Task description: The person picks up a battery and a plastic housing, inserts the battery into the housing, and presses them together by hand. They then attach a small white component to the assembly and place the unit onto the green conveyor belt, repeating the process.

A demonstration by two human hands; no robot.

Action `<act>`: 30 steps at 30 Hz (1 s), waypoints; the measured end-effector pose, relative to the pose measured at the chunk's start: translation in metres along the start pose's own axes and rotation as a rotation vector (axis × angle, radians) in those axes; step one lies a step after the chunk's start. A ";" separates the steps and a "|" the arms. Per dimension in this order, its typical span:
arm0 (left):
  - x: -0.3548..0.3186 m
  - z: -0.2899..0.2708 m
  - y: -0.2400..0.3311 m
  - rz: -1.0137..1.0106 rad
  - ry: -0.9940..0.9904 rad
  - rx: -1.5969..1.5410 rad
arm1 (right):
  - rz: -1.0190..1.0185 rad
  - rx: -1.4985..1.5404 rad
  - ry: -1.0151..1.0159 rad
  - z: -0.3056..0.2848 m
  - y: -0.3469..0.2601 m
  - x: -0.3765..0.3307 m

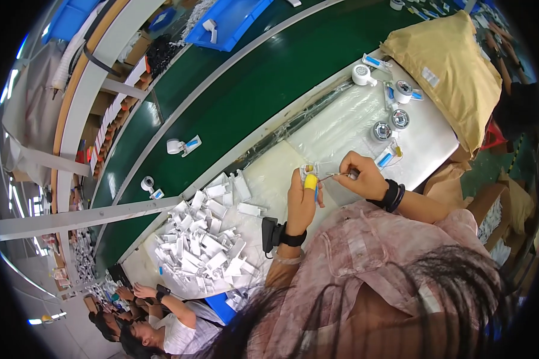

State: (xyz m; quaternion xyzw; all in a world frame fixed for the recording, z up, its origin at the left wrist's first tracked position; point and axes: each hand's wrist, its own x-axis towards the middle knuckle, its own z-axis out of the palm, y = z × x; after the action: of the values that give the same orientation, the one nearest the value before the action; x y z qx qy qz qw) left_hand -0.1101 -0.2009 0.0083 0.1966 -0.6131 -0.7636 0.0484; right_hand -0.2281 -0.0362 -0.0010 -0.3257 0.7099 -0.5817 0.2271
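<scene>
My left hand (300, 200) is closed around a small white plastic housing (308, 169) that has a yellow cylinder (310, 182) on it. A narrow blue strip shows just below the cylinder. Close by on the right, my right hand (363, 175) pinches thin wires (329, 176) that run toward the housing. How the wires meet the part is too small to make out. Right of my hands, a white piece with a blue strip (385, 159) lies on the worktable. Beyond it are round white units with open faces (381, 131) and a white round unit with a grille (362, 75).
A big pile of white plastic housings (206, 239) lies left on the worktable (263, 173). A green conveyor (239, 110) runs behind, carrying a white assembly (182, 145). A brown paper sack (449, 72) stands far right. A blue tray (227, 27) sits beyond. Other people work at lower left.
</scene>
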 end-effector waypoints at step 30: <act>-0.015 0.028 0.002 0.058 -0.012 -0.031 | -0.599 -0.241 0.068 -0.001 -0.006 0.005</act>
State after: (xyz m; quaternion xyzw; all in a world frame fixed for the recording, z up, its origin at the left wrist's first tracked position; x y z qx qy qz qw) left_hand -0.1065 -0.1705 0.0187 0.1733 -0.6069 -0.7725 0.0699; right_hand -0.2306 -0.0398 0.0052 -0.5252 0.6534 -0.5449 -0.0182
